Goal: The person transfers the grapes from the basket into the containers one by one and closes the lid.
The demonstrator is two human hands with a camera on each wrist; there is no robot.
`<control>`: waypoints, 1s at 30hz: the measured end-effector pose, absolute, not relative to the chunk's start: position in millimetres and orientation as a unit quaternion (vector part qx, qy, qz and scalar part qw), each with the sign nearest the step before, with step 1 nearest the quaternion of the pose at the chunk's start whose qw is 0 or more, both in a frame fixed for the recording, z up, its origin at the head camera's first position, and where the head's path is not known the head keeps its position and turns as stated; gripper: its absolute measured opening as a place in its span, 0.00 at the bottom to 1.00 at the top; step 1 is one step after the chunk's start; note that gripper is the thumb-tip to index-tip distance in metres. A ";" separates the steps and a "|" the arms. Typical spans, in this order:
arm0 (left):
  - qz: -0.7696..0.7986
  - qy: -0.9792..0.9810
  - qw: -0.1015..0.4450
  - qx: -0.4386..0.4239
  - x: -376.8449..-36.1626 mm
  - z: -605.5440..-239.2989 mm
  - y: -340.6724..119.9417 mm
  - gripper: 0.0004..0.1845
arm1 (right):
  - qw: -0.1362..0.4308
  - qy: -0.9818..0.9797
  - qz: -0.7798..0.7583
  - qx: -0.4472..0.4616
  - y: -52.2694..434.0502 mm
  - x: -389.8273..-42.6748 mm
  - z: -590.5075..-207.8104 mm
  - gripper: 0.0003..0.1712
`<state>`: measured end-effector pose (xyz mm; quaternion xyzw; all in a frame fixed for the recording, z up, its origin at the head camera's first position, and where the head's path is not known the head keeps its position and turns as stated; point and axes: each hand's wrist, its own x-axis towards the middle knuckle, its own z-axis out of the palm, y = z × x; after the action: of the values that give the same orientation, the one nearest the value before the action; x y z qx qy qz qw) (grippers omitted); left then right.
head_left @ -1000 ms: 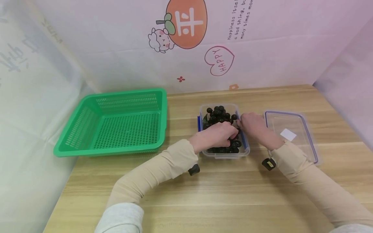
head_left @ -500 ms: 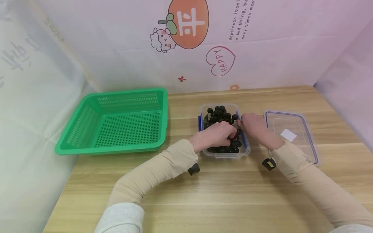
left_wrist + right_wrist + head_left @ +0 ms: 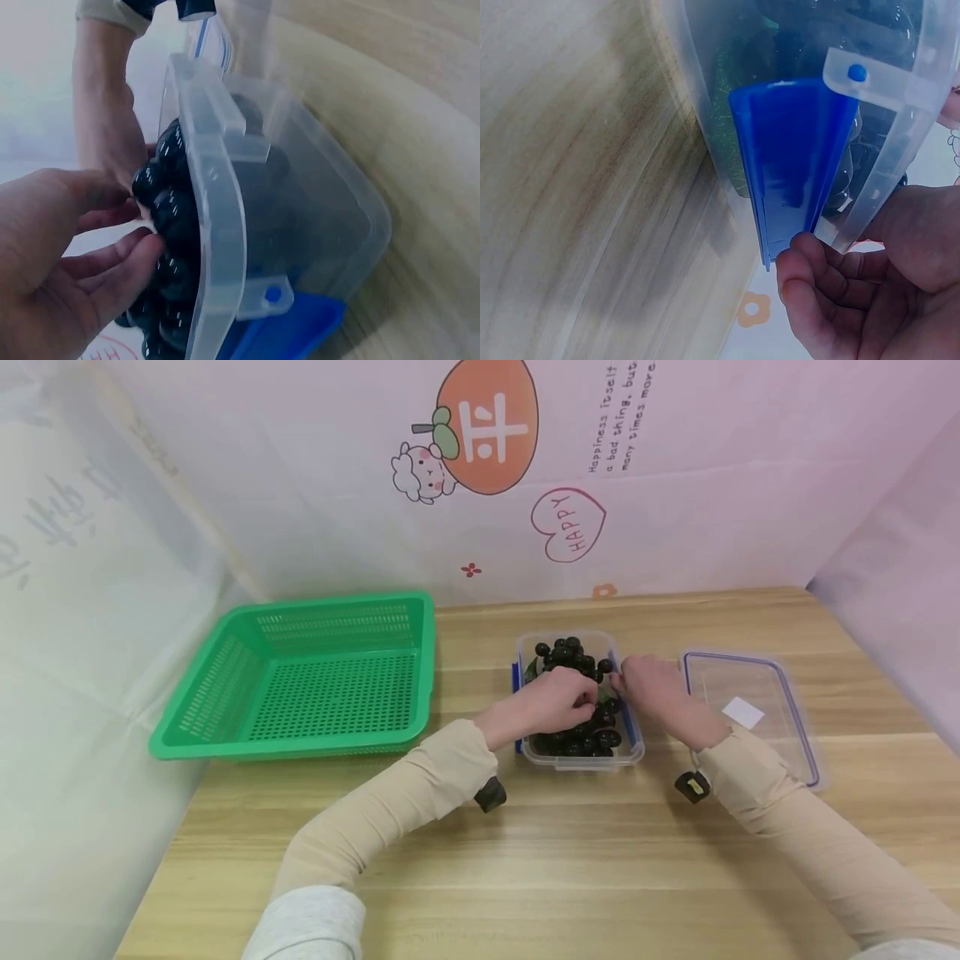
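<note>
A clear plastic food container (image 3: 592, 762) with blue latches holds glossy black grapes (image 3: 573, 743). My left hand (image 3: 543, 700) is over the middle of the grapes. In the left wrist view, its loosely bent fingers (image 3: 112, 281) and thumb are apart, the tips right at the grapes (image 3: 176, 214). My right hand (image 3: 651, 687) grips the container's right rim. The right wrist view shows its curled fingers (image 3: 802, 289) at the rim's corner, beside the lowered blue latch (image 3: 791, 150). Part of its grip is hidden behind the wall.
An empty green slotted basket (image 3: 292, 750) stands to the left on the wooden table (image 3: 570, 877). The container's clear lid (image 3: 757, 681) lies at the right, partly under my right forearm. A printed white cloth (image 3: 337, 485) hangs along the back.
My left hand has shifted slightly left and away from the grapes, uncovering more of them. My right hand stays on the container's rim. The head view has tilted a little.
</note>
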<state>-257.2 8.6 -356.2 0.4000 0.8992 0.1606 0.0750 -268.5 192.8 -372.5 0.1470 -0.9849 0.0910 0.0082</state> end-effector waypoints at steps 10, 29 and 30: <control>0.297 0.940 -0.017 0.167 -269.5 -348.6 -21.4 0.06 | 0.001 -0.984 0.100 0.148 192.9 -268.5 -373.3 0.22; 0.342 0.932 0.118 0.014 -276.9 -355.1 -35.8 0.17 | -0.005 -0.983 0.114 0.143 193.4 -271.0 -375.2 0.22; 0.349 0.929 0.120 0.012 -276.8 -356.0 -35.5 0.17 | -0.004 -0.983 0.114 0.143 193.3 -270.9 -375.1 0.22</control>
<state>-276.8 -35.5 -356.0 0.0120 0.9292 0.3493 0.1202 -270.9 193.3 -375.1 0.1427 -0.9831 0.1143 -0.0042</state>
